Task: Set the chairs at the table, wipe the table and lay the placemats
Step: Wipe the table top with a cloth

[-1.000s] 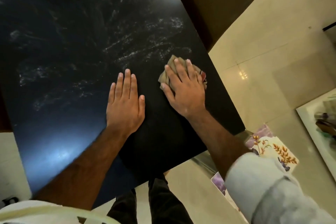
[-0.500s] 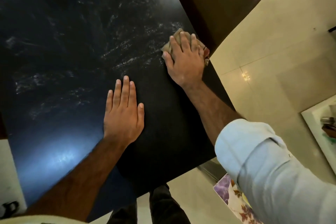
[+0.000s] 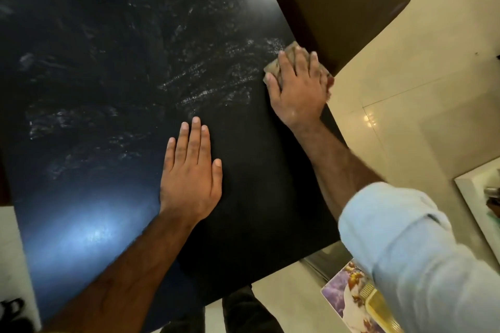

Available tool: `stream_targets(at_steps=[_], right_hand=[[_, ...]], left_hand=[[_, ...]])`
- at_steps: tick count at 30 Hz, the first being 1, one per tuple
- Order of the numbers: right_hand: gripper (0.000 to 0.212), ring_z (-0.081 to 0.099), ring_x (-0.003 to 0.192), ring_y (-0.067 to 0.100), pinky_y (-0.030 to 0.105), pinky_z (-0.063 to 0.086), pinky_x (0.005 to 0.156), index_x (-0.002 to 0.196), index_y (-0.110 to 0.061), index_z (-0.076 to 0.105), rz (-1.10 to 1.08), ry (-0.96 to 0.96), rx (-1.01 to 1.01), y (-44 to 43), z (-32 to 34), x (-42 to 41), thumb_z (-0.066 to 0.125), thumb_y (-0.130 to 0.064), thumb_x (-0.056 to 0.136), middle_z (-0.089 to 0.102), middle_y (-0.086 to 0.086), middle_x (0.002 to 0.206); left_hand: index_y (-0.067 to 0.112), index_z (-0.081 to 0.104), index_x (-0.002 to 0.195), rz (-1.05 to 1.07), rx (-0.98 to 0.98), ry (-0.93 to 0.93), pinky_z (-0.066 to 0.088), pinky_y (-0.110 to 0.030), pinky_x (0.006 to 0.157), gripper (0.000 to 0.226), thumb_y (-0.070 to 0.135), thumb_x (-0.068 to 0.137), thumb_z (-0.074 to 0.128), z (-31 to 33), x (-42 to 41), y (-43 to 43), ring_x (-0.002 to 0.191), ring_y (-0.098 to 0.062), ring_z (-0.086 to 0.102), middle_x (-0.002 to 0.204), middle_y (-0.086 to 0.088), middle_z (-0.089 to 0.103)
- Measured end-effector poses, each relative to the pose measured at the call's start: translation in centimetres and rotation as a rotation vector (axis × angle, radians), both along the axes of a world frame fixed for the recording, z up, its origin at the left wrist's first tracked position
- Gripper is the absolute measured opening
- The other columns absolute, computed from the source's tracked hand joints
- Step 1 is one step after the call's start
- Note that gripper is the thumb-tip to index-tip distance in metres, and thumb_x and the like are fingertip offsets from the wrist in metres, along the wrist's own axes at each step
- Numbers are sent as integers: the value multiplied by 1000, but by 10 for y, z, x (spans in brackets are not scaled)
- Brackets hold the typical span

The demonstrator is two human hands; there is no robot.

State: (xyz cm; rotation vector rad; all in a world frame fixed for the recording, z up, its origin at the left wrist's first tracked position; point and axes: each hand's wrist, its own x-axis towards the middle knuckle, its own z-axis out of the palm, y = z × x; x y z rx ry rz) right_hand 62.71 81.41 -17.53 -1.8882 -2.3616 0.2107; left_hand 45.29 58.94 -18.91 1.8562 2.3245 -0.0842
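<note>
Cloth (image 3: 273,65) is pressed onto the black table (image 3: 108,48) at its right edge, beside the brown chair (image 3: 346,8), by the right hand (image 3: 300,92), fingers laid straight over it. Left hand (image 3: 189,181) is planted flat mid-table, fingers straight and together; a floral placemat (image 3: 349,292) is seen beyond the near corner.

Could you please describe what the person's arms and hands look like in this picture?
The left hand and right hand are bare: no gloves, rings or watch show. The right arm wears a light blue sleeve pushed up near the elbow. The left forearm is uncovered to the frame's edge.
</note>
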Motion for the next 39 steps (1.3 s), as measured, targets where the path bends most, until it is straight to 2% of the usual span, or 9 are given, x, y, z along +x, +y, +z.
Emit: stream_targets(at_steps=[5,9,12,17,24,29,33,36,39], right_hand=[[69,26,165,37,61,33,126,165,-34,45,216,-7,15,-14,-6,-62,37,-67,106,37,4,176],[66,20,167,33,60,33,125,168,-37,38,325,-13,-32,-84,-1,-30,40,-66,108,29,0,179],[68,9,170,35,64,27,127,171,-44,28,289,-73,-112,-112,5,12,39,-70,109,16,-2,183],[68,8,168,43,68,25,129,171,-38,31,72,-60,-50,-71,7,-4,31,-70,110,19,6,182],[67,26,165,40,58,33,125,167,-29,45,289,-32,39,-92,-6,-120,37,-64,110,37,8,176],[68,8,170,31,60,29,128,172,-40,27,403,-88,-86,-176,7,-74,35,-67,111,16,-1,183],[66,11,169,36,63,31,128,171,-36,32,243,-117,-68,-169,9,-52,35,-65,112,21,3,182],[64,19,168,38,61,31,128,168,-32,41,134,-72,7,-138,4,-89,36,-64,113,31,5,179],[65,26,165,41,59,32,127,165,-30,48,169,-38,48,-125,-3,-150,38,-63,110,39,6,175]], left_hand=[[9,0,175,-3,-13,1,9,-53,137,75,48,112,14,-5,-1,0,170,-26,-11,183,-10,-13],[8,-5,174,-10,-21,-53,8,-53,137,77,50,112,12,0,-1,-1,169,-25,-14,183,-10,-17],[9,-5,174,37,12,-166,4,-51,138,78,49,112,17,9,-10,-8,169,-23,-15,183,-8,-17],[10,6,175,167,-9,-16,3,-55,137,78,53,111,18,13,-83,-39,170,-27,-10,184,-9,-8],[11,0,175,170,-28,-28,4,-54,138,78,54,112,14,3,-115,-57,170,-25,-13,183,-7,-14],[11,2,175,169,-22,-27,8,-55,137,76,51,113,15,6,-115,-60,170,-25,-10,184,-8,-12],[11,1,175,157,6,-37,7,-55,137,74,49,114,16,7,-120,-56,170,-26,-11,184,-8,-12],[10,2,175,150,35,-113,5,-54,138,73,47,114,15,8,-121,-56,170,-25,-10,184,-8,-10],[9,5,175,152,122,-342,3,-49,138,70,38,116,26,13,-133,-64,170,-20,-9,184,-6,-8]])
